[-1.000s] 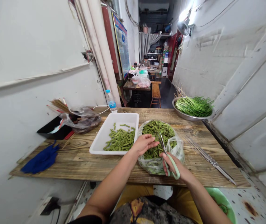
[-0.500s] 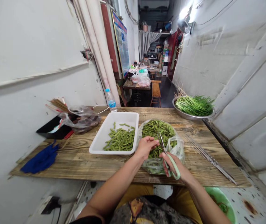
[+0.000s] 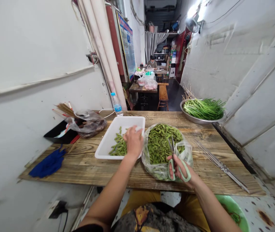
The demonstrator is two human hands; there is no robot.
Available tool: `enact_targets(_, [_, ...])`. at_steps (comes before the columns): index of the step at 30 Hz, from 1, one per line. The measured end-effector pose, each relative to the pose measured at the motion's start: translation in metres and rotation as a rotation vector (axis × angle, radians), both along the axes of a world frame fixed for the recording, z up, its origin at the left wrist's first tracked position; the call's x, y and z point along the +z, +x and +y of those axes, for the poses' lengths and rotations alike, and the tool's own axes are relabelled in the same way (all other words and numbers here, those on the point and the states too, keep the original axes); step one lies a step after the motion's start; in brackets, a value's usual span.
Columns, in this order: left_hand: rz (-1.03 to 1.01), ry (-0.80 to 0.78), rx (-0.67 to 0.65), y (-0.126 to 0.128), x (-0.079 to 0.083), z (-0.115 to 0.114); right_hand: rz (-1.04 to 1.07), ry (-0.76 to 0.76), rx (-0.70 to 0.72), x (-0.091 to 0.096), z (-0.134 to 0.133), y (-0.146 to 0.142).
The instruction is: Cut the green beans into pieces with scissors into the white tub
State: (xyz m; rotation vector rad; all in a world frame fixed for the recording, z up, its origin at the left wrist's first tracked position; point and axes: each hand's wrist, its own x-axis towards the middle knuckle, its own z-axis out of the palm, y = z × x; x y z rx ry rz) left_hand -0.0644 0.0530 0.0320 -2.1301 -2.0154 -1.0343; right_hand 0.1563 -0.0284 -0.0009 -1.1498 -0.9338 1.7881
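Note:
My left hand (image 3: 134, 141) hovers over the white plastic tray (image 3: 99, 152), slightly blurred, its fingers apart with no pod visible in them. Under and beside it lie green edamame pods (image 3: 118, 146) in the tray. My right hand (image 3: 184, 169) grips scissors (image 3: 172, 154) with pale green handles; their blades stand apart, pointing up and away from me. These blades are over a clear plastic bag (image 3: 149, 166) heaped with more edamame pods (image 3: 160, 141), just right of the tray.
A metal bowl (image 3: 201, 121) of green stalks stands at the back right, near several metal skewers (image 3: 224, 167). On the left are a water bottle (image 3: 117, 105), a black box (image 3: 55, 135) and a blue cloth (image 3: 47, 163). A person (image 3: 152, 62) sits far back.
My left hand has moved left from the scissor blades at the bag to over the tray. My right hand keeps the scissors above the bag, their blades wider apart.

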Motion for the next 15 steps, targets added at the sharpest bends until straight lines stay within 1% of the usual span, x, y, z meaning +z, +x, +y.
enact_targets(2, [0.097,-0.119,-0.292,0.016,-0.008,0.004,-0.003,0.0,0.0,0.001,0.0,-0.001])
enact_targets(3, [0.141,-0.179,-0.412,0.025,-0.013,0.007,-0.006,0.002,0.0,0.002,-0.001,-0.002])
enact_targets(4, [0.183,-0.227,-0.489,0.033,-0.019,0.01,-0.011,0.004,-0.001,0.002,-0.001,-0.002])
enact_targets(5, [0.219,-0.256,-0.518,0.04,-0.023,0.013,-0.017,0.006,-0.001,0.002,-0.002,-0.002])
enact_targets(7, [0.264,-0.276,-0.498,0.049,-0.031,0.018,-0.029,0.009,-0.001,0.003,-0.004,0.0])
enact_targets(10, [0.259,-0.302,-0.486,0.051,-0.034,0.02,-0.052,0.004,-0.001,0.003,-0.006,0.003])
enact_targets(12, [0.161,-0.319,-0.489,0.05,-0.032,0.018,-0.073,0.002,0.001,0.003,-0.006,0.003])
enact_targets(15, [-0.121,-0.387,-0.491,0.05,-0.028,0.012,-0.132,0.014,0.013,0.003,-0.006,0.001])
